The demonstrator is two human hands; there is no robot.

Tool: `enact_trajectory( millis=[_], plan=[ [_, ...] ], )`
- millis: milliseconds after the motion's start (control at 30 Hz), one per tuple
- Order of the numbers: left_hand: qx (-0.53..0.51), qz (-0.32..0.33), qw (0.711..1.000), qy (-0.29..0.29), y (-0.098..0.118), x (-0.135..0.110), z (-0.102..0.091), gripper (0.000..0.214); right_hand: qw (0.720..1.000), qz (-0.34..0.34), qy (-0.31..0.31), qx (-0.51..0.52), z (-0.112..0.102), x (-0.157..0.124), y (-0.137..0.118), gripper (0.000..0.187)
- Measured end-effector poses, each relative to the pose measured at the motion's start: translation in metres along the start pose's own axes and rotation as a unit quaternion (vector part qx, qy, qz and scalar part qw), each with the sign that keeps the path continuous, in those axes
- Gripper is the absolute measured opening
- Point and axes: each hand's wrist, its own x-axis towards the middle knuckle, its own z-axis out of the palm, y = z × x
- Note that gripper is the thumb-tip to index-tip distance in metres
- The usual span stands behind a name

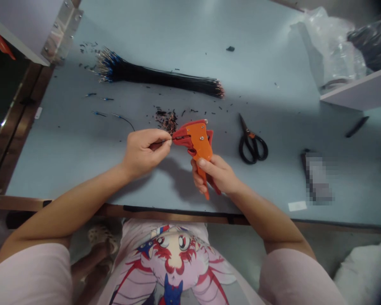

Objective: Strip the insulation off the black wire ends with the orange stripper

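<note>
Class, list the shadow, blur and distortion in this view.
Head view: left hand, pinching a wire, and right hand, holding the wire stripper, cast a shadow on the table; a pixelated patch sits right of the scissors; table edges bow, lens distortion.

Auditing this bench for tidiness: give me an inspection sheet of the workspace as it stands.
Surface: grey-blue table, speckled with dark offcuts.
Job's things: orange wire stripper; thin black wire fed into its head.
Clutter: insulation scraps, black scissors, white label.
Hands: left hand pinches the wire; right hand grips the stripper's handles.
Cables: wire bundle, blue-tipped at one end; loose wire pieces nearby.
Surroundings: plastic bag by a white shelf; metal bracket at far left.
</note>
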Motion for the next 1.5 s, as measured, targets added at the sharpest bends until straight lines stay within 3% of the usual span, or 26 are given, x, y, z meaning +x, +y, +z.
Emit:
enact_trajectory(
  millis=[100,200,267,500,733,967,1200,1500],
  plan=[
    [-0.001,-0.012,1.0,0.009,-0.002,0.002,-0.003,0.01,0.998,0.016,0.032,0.042,-0.003,0.001,-0.008,0.037],
    [-0.011,-0.024,0.998,0.054,-0.007,0.004,-0.009,0.007,0.988,-0.018,0.128,0.086,-0.016,-0.002,-0.024,0.039],
    [-0.021,-0.035,0.996,0.074,-0.01,0.006,-0.012,0.006,0.983,-0.035,0.16,0.081,-0.025,-0.005,-0.033,0.039],
    [-0.04,-0.07,0.994,0.074,-0.015,0.01,-0.007,0.004,0.987,0.14,0.075,-0.013,-0.027,-0.003,-0.025,0.043],
    [-0.059,-0.052,0.994,0.071,-0.015,0.009,-0.006,0.008,0.995,0.073,0.056,0.028,-0.024,-0.002,-0.02,0.038],
    [-0.086,-0.076,0.992,0.056,-0.015,0.003,0.0,0.005,0.989,0.057,0.017,0.133,-0.026,0.007,-0.01,0.032],
    [-0.181,-0.045,0.982,-0.04,-0.006,-0.008,0.013,0.004,0.979,0.075,-0.047,0.184,-0.019,0.006,-0.002,0.033],
    [-0.209,-0.039,0.975,-0.067,-0.005,-0.015,0.02,0.004,0.97,0.054,-0.118,0.204,-0.008,0.006,0.002,0.031]
  ],
)
